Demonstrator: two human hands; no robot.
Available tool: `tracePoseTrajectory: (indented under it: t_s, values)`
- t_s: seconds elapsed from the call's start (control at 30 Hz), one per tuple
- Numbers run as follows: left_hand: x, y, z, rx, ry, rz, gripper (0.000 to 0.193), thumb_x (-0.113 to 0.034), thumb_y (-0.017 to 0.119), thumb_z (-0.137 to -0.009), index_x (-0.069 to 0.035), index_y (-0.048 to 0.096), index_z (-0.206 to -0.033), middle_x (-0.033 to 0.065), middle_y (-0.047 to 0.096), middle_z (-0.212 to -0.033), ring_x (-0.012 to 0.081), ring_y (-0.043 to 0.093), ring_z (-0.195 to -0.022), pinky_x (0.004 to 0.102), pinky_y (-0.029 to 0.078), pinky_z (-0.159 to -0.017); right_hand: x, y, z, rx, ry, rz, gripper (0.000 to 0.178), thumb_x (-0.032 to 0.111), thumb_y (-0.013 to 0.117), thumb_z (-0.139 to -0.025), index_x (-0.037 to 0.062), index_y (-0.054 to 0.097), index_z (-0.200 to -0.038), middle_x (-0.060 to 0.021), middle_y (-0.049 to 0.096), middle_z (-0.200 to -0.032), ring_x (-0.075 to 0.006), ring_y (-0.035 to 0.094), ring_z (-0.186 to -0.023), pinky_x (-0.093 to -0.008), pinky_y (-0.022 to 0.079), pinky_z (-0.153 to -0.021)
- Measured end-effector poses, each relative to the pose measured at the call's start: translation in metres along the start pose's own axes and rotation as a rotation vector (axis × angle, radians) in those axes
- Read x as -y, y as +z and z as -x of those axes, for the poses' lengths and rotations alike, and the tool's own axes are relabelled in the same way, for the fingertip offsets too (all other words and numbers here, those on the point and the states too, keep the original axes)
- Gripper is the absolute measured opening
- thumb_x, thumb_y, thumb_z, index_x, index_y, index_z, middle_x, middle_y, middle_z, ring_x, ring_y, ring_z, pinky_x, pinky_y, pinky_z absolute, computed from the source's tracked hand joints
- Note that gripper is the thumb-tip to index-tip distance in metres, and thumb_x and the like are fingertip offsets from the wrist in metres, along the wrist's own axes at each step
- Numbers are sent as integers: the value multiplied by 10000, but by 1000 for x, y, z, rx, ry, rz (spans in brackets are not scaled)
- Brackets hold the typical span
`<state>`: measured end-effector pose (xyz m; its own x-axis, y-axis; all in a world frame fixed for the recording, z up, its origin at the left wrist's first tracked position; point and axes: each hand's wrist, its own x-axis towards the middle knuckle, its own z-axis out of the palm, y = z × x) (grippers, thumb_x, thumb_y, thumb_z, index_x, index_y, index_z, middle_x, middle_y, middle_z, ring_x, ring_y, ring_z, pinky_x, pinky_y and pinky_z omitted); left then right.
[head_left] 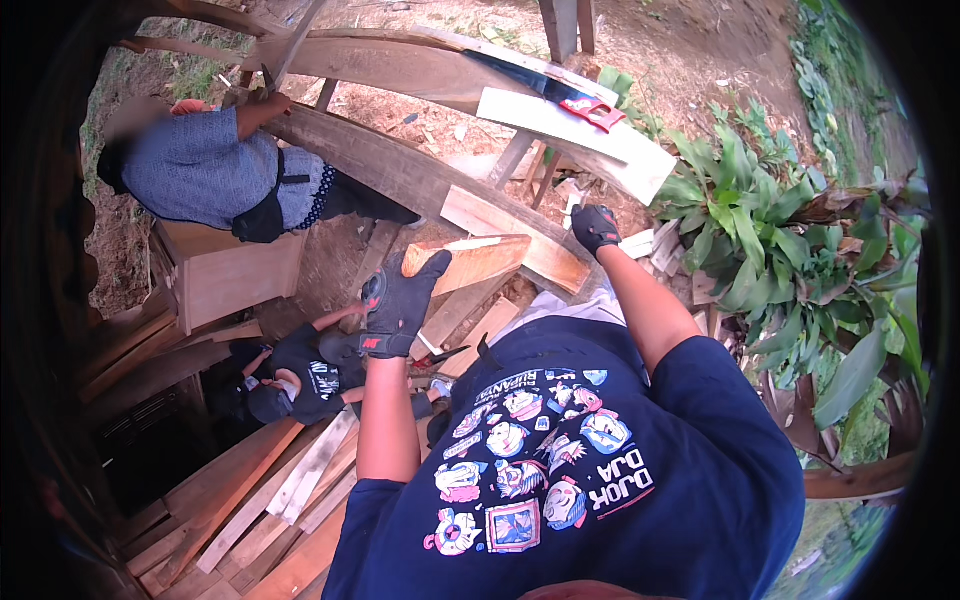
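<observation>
1. The left hand, in a black glove with red marks, had its fingers bent around the left end of a short, thick, light-brown wooden block.
2. The block was in front of the person's body, near the middle, and pointed to the right.
3. The right hand, in a black glove too, was farther right, with its fingers curled in. I could not tell if they had hold of anything.
4. A flat, light-brown wooden board lay between the hands, on a long, grey-brown wooden beam.
5. Farther away, a saw with a dark blade and a red handle lay by a long, white, flat board.
6. On the far left, a person in a blue-grey shirt bent over the beam.
7. Nearer on the left, a person in a black shirt and dark cap was low down, near many long, brown wooden planks.
8. Big, green, leafy plants grew on the right.
</observation>
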<state>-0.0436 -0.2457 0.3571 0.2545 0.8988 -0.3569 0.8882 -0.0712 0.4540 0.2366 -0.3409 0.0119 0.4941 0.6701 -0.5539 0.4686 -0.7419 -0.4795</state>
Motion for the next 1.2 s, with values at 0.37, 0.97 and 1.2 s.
tracePoseTrajectory:
  t_s: [0.37,0.97,1.2]
  values:
    - [19,-12,3,68,33,-9,535,-386,809,-917,-29,752,-1311,191,815,-1174,328,788,-1082,453,580,-955,-68,-120,64,34,115,-393,508,502,790,-946,29,716,-774,-108,669,-691,-196,637,-573,-402,534,-611]
    - [-6,0,-3,-7,-90,-88,541,-417,788,-892,33,788,-1192,211,811,-1014,311,801,-934,436,599,-821,197,-153,134,28,-687,-1316,471,322,665,-1085,24,671,-720,-34,595,-586,-95,532,-526,-325,431,-529]
    - [23,1,-1,-61,-134,-36,540,-453,793,-889,14,798,-1159,253,806,-1011,398,794,-966,494,581,-867,209,-170,139,45,-664,-1278,441,301,662,-1081,20,685,-742,-33,577,-581,-98,539,-534,-346,439,-554]
